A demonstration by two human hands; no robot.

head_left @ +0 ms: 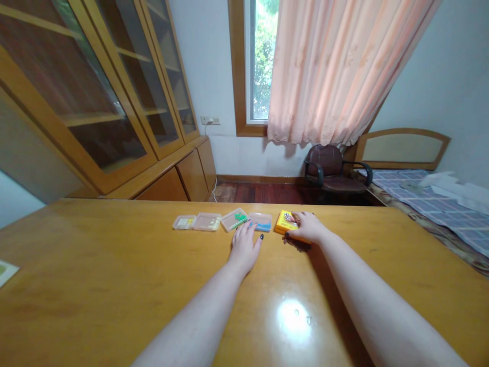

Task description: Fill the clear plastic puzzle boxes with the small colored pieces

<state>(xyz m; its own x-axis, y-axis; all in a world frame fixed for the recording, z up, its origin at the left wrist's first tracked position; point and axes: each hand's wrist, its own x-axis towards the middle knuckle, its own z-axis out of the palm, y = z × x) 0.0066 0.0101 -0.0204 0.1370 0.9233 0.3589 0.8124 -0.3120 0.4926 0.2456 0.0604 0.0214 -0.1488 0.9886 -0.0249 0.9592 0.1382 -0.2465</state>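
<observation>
My left hand [244, 247] lies flat on the wooden table [114, 265], fingers stretched out toward a clear plastic case with green pieces [234, 219] and another with blue pieces [260, 223]. Its fingertips are just short of them and it holds nothing. My right hand [307, 228] rests on the right side of a small yellow box [285, 221], fingers curled over its edge. Further left lie two more clear cases [197, 222], side by side.
A white paper corner [6, 271] lies at the table's left edge. A glass-door wooden cabinet [114, 102] stands at left. Beyond the table are a dark armchair [336, 171], a bed [431, 199] and a curtained window [263, 61].
</observation>
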